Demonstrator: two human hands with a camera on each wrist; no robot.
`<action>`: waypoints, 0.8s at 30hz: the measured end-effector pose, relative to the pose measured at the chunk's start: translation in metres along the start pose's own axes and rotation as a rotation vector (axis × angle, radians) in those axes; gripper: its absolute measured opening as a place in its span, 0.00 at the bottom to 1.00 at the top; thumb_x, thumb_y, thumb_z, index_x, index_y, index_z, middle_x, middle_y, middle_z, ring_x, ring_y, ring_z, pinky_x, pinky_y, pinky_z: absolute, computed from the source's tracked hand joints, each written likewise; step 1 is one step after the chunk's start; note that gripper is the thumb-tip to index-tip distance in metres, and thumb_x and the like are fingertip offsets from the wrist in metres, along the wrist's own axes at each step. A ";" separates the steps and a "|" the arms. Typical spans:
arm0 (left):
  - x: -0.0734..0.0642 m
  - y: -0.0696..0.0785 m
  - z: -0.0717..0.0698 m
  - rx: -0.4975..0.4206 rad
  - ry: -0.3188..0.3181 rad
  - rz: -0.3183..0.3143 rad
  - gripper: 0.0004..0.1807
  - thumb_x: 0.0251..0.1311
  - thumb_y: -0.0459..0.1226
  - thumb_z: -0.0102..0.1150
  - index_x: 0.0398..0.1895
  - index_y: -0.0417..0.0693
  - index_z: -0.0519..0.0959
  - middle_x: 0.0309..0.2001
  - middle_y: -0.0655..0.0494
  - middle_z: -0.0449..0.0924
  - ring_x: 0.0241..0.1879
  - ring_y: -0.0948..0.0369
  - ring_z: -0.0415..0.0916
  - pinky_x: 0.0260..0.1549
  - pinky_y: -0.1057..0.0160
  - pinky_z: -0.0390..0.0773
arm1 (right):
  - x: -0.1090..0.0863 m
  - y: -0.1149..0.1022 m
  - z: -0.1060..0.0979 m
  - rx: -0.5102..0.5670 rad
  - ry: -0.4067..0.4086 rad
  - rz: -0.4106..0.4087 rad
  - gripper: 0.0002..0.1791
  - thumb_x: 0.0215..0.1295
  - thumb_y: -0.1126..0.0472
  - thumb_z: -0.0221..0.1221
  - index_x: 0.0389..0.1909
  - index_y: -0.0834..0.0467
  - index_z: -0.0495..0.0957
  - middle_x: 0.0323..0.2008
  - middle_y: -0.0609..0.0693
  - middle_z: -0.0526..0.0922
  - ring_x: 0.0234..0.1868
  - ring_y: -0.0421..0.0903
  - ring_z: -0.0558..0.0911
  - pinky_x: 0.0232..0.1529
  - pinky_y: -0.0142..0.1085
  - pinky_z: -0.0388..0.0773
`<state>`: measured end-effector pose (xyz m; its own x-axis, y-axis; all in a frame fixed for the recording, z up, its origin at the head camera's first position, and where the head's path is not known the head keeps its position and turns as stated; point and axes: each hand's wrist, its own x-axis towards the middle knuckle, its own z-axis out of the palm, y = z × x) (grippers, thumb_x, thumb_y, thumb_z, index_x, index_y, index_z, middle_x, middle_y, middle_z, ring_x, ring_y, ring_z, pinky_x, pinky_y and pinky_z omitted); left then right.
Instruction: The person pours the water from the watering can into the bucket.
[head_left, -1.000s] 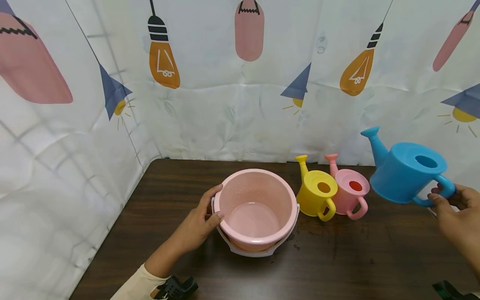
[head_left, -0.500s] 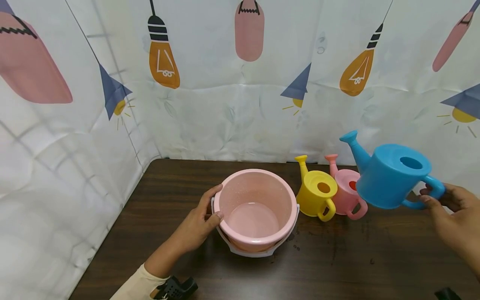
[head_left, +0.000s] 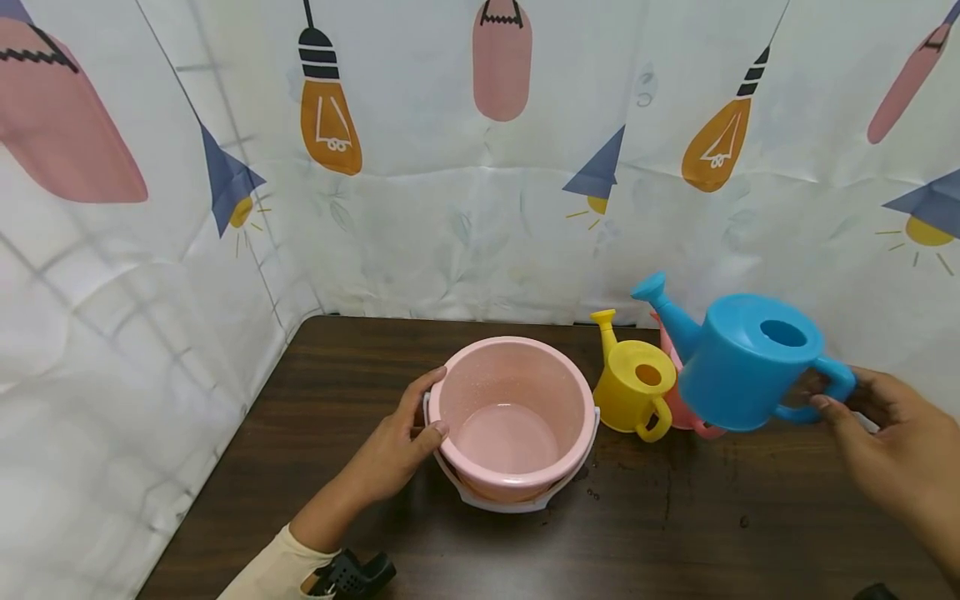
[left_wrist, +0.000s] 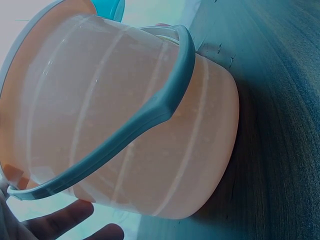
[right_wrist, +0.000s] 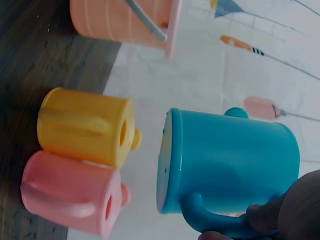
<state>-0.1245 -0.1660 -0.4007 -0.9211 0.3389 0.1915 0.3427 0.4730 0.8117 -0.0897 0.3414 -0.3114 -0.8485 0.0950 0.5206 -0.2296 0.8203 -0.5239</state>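
My right hand (head_left: 892, 442) grips the handle of a blue watering can (head_left: 738, 367), which is held above the table with its spout toward the left. In the right wrist view, drops cling to the base of the blue watering can (right_wrist: 225, 160). My left hand (head_left: 397, 446) holds the left rim of a pink bucket (head_left: 512, 482) standing on the table; a shallow layer of what looks like water shows inside. The bucket's pale handle (left_wrist: 125, 132) hangs down its side in the left wrist view.
A yellow watering can (head_left: 630, 387) stands right of the bucket. Next to it is a pink watering can (right_wrist: 70, 192), partly hidden behind the blue one in the head view. Water drops dot the dark wooden table (head_left: 675, 533). A printed white curtain (head_left: 450, 233) hangs behind.
The right hand has carried the blue watering can leftward and slightly down, so it now covers much of the pink watering can. The left hand and the bucket have stayed in place.
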 end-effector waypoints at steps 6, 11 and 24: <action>0.000 0.000 0.000 -0.001 -0.003 -0.002 0.37 0.73 0.51 0.51 0.81 0.70 0.49 0.58 0.46 0.78 0.53 0.54 0.79 0.51 0.44 0.76 | -0.002 -0.012 0.001 -0.060 -0.089 0.028 0.23 0.73 0.69 0.59 0.64 0.76 0.69 0.50 0.80 0.77 0.40 0.33 0.83 0.34 0.10 0.63; 0.000 0.001 0.000 -0.002 -0.008 -0.014 0.37 0.73 0.51 0.51 0.81 0.71 0.48 0.59 0.46 0.77 0.53 0.54 0.78 0.52 0.43 0.76 | -0.004 -0.018 0.003 -0.090 -0.119 0.025 0.24 0.72 0.66 0.62 0.64 0.72 0.71 0.50 0.77 0.79 0.44 0.68 0.84 0.31 0.12 0.65; 0.000 0.001 0.000 -0.011 0.003 0.007 0.37 0.73 0.49 0.52 0.81 0.70 0.49 0.58 0.47 0.78 0.53 0.55 0.79 0.52 0.44 0.76 | 0.000 -0.034 0.008 -0.053 -0.139 -0.065 0.22 0.68 0.68 0.66 0.60 0.69 0.75 0.46 0.71 0.83 0.37 0.37 0.86 0.30 0.15 0.69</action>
<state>-0.1239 -0.1657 -0.4003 -0.9193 0.3395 0.1988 0.3471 0.4618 0.8163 -0.0857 0.3087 -0.2995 -0.8914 -0.0356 0.4518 -0.2641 0.8510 -0.4540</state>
